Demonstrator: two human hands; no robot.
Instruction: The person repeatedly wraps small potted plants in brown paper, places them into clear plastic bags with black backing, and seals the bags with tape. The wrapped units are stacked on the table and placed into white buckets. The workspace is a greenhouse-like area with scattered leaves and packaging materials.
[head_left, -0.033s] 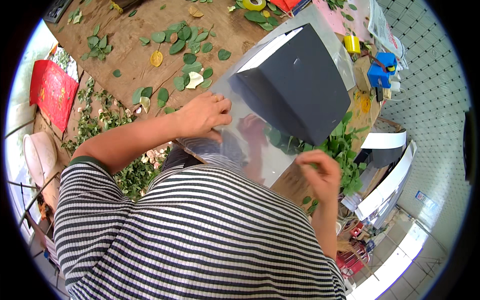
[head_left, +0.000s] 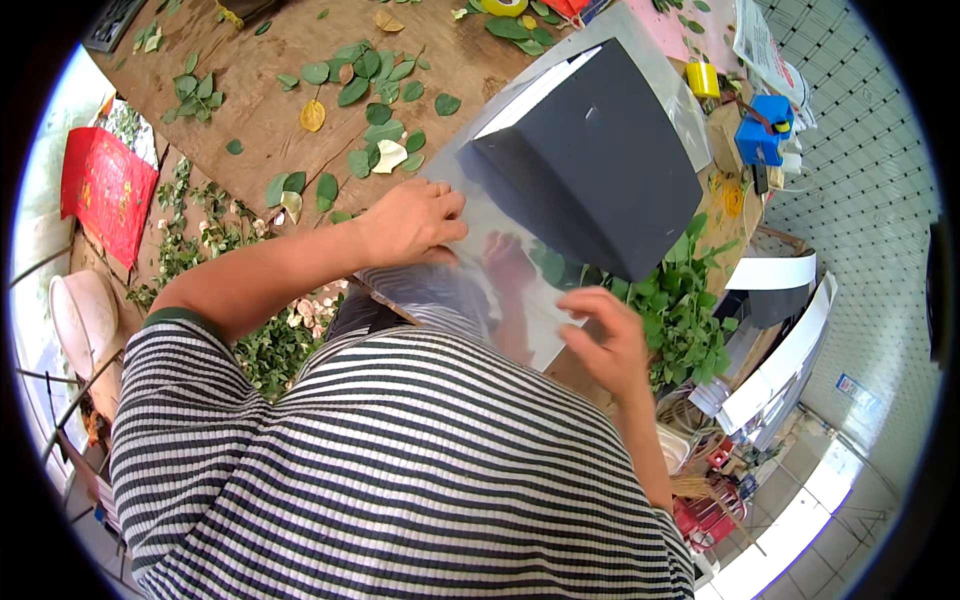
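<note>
A clear plastic sheet [head_left: 535,295] lies over the near part of the wooden table, its near end reaching my striped shirt. On top of it rests a dark grey wrapping-paper stack [head_left: 600,150], folded over, with a white layer showing along its far left edge. My left hand [head_left: 415,222] is closed at the sheet's left edge, fingers curled against the plastic. Over the sheet's near right corner, my right hand [head_left: 605,340] hovers with thumb and fingers apart, holding nothing that I can see. Beside it, green leafy stems [head_left: 680,310] lie partly under the grey stack.
Loose green leaves [head_left: 370,75] scatter across the wooden table [head_left: 240,85]. Pale roses [head_left: 305,315] with foliage lie at the left. A yellow tape roll [head_left: 703,80] and a blue tape dispenser [head_left: 763,130] stand at the right, above stacked paper sheets [head_left: 780,350].
My right hand has moved left over the sheet's near corner, its fingers spreading. My left thumb has drawn in closer to the fingers at the sheet's left edge.
</note>
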